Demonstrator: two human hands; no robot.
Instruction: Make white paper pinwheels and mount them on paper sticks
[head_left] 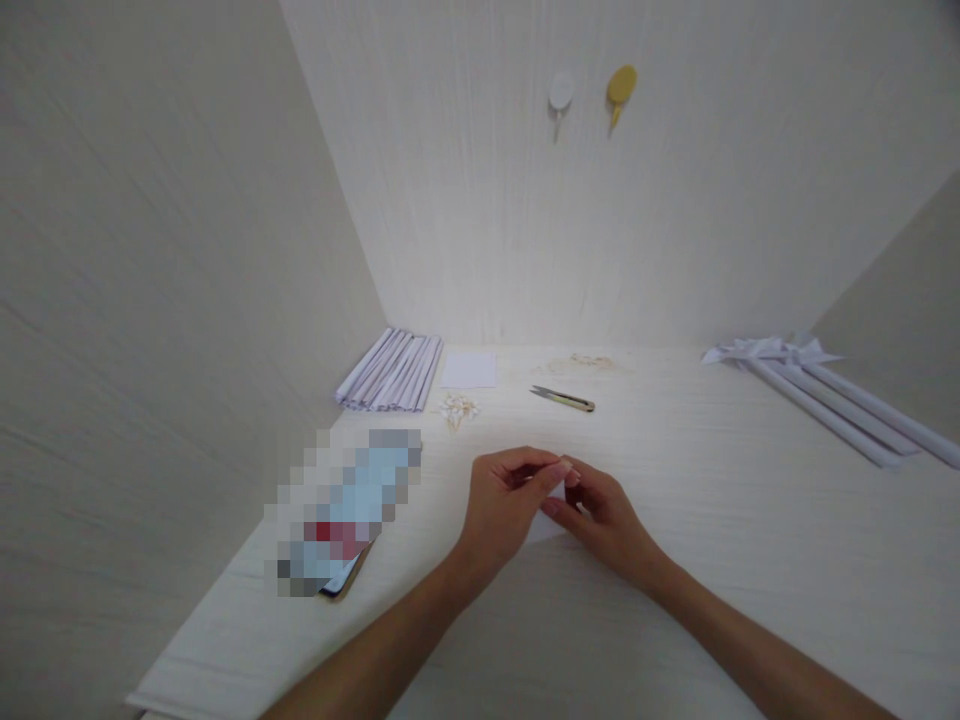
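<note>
My left hand (510, 500) and my right hand (604, 510) meet above the middle of the white table, fingertips almost together. Between them they pinch a small piece of white paper (549, 525); its lower part shows below the fingers, and the rest is hidden by them. Both hands are closed on it. Beyond the hands lies a pair of thread snips (564, 399), blades pointing left. To its left is a little heap of small white and tan pieces (457, 409), too small to make out.
Rolled white paper tubes (394, 370) lie side by side at the back left, beside a flat white sheet (469, 370). Longer paper rolls with bow-like ends (832, 400) rest at the right. A partly blurred phone (352, 565) lies left. Two hooks (622, 86) hang on the back wall.
</note>
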